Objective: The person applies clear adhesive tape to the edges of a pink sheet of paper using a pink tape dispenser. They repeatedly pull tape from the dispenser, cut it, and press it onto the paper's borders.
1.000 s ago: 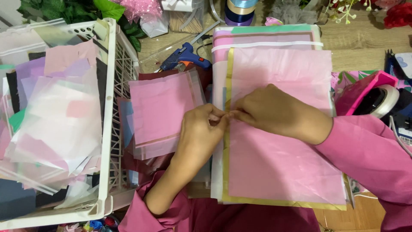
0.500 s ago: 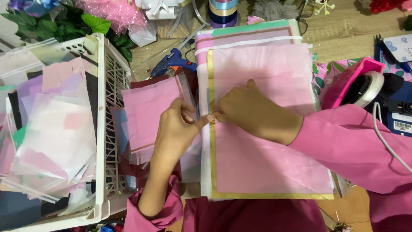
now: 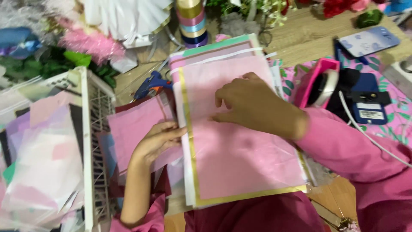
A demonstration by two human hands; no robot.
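- The big pink sheet (image 3: 240, 159) with a gold border lies on top of a stack of coloured paper in front of the person, its long axis running away from the body, toward the ribbon spools (image 3: 192, 21) at the far edge.
- The right hand (image 3: 253, 105) rests flat on the upper half of that sheet, fingers spread and pointing left toward the gold-edged left side; it presses down and grips nothing.
- The left hand (image 3: 156, 139) sits at that same left edge, about midway along it, fingers curled toward the edge of the sheet. Whether they pinch the sheet or only touch it I cannot tell.
- So the edge lies just to the right of the left fingers and to the left of the right fingertips; the left hand is the nearer one.
- Under the left hand lies a smaller pile of pink squares (image 3: 135, 126), just beside the big stack.
- A white wire basket (image 3: 92, 141) full of cut sheets stands further left; a blue glue gun (image 3: 150, 86) lies beyond the squares, a pink tape dispenser (image 3: 319, 81) to the right.
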